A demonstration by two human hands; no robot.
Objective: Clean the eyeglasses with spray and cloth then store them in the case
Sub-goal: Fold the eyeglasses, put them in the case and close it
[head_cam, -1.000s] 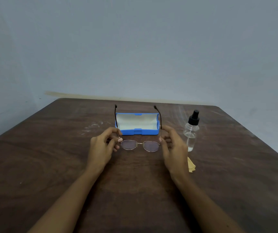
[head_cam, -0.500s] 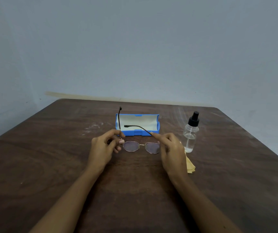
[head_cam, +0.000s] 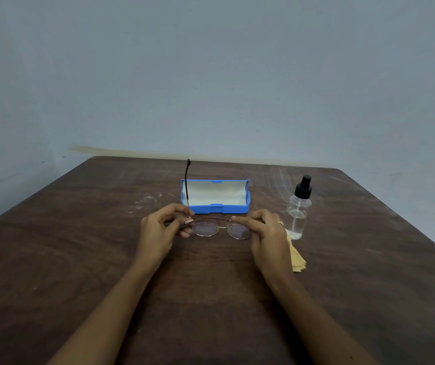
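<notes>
Thin gold-rimmed eyeglasses [head_cam: 221,230] are held just above the table, lenses facing me. My left hand [head_cam: 159,229] pinches the left hinge; that temple arm stands straight up. My right hand [head_cam: 266,234] grips the right side, its index finger lying on the right temple arm, which is folded flat behind the lenses. Behind the glasses a blue case [head_cam: 216,196] lies open with a pale lining. A clear spray bottle [head_cam: 299,208] with a black cap stands to the right. A yellow cloth [head_cam: 295,259] lies partly hidden under my right wrist.
Everything rests on a dark brown wooden table [head_cam: 79,259] whose far edge meets a grey wall. White smudges mark the tabletop left of the case.
Both temple arms stood upright a second ago. My right hand has folded the right arm down across the back of the lenses. The left arm still stands up.
</notes>
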